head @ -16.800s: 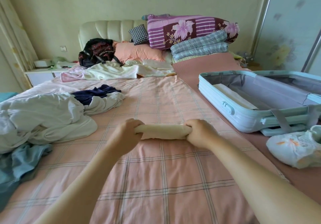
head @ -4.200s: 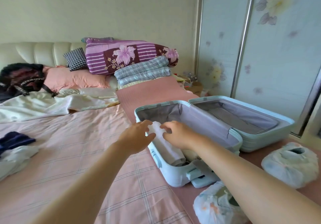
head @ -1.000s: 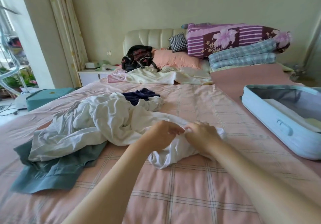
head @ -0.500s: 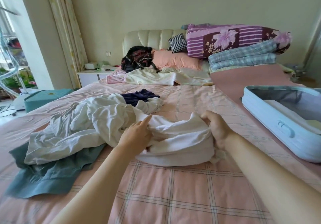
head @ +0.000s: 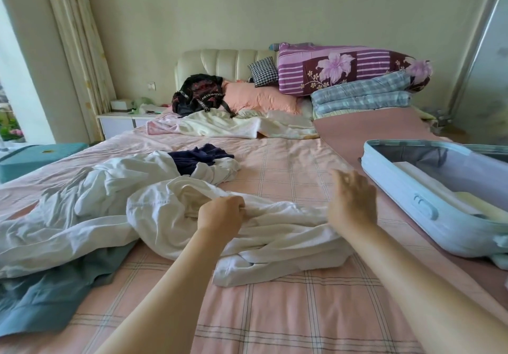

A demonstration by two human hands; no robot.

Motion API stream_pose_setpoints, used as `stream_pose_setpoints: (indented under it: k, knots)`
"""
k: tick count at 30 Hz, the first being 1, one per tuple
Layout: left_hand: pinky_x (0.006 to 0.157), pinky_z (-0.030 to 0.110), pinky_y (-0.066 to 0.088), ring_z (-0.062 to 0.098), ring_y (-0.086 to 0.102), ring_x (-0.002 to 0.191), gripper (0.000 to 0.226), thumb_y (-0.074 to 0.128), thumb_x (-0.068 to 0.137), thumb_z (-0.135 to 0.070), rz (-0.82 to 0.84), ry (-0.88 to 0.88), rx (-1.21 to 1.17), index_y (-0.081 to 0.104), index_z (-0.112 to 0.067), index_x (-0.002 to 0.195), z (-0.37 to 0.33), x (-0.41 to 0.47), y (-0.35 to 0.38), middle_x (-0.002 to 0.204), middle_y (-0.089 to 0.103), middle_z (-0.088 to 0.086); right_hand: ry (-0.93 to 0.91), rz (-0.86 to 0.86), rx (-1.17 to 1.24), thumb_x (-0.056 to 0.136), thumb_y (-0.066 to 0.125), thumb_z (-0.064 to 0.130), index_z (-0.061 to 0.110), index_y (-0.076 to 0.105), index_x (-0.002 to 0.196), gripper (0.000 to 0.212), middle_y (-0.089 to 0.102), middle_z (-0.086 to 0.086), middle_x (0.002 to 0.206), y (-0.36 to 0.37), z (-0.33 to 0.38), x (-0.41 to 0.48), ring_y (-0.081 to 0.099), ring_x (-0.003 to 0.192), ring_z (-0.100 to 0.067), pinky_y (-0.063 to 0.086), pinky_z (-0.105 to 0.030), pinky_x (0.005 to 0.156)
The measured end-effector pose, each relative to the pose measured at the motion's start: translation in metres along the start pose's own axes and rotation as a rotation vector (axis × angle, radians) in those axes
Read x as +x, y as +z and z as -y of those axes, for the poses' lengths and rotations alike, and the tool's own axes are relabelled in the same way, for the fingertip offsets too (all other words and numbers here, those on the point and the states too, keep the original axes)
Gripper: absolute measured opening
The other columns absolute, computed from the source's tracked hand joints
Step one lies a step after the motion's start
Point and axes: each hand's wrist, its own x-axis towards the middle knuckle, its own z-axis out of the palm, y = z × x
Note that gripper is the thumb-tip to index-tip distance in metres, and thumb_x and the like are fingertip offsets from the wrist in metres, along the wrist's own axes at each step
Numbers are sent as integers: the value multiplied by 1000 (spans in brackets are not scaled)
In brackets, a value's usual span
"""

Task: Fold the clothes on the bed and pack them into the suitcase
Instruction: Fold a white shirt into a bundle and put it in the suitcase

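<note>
clothes (head: 115, 205) lie left on bed (head: 275, 312), suitcase (head: 428, 208) right.

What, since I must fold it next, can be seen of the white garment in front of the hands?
The white garment is a thin, cotton-like cloth, crumpled in loose folds, with a stitched hem showing at its left edge. It lies across the pink checked sheet, its left side against a larger white heap. The left hand pinches a fold near its middle; the right hand, open, is above its right end.

Left hand (head: 221, 210) clenched, right hand (head: 351, 198) splayed
</note>
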Motion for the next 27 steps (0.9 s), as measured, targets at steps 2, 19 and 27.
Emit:
stream_pose_setpoints:
  k: [2,19,27]
  knots:
    - [64,31,45,19,59,83,20,50,97,-27,-58,48,-50,69,-25,99,-1,3,3,92,66,-6,-239,54,197,79,59,5,16,48,144,67,48,-9,143,2,29,5,47,127,-30,38,-43,104]
    - [75,32,41,22,54,103,26,54,95,-24,-167,5,61,67,-30,117,52,-2,-32,114,60,-5,-78,-390,428,87,69,16,18,79,90,11,63,-5,84,-5,25,16,56,80,-31,47,-37,67]
    - [70,33,50,26,65,100,27,41,98,-22,-33,-145,291,64,-19,112,-1,32,-65,111,64,3,388,202,376,94,46,26,13,68,65,39,68,-3,66,-10,3,47,61,60,-23,42,-26,54]
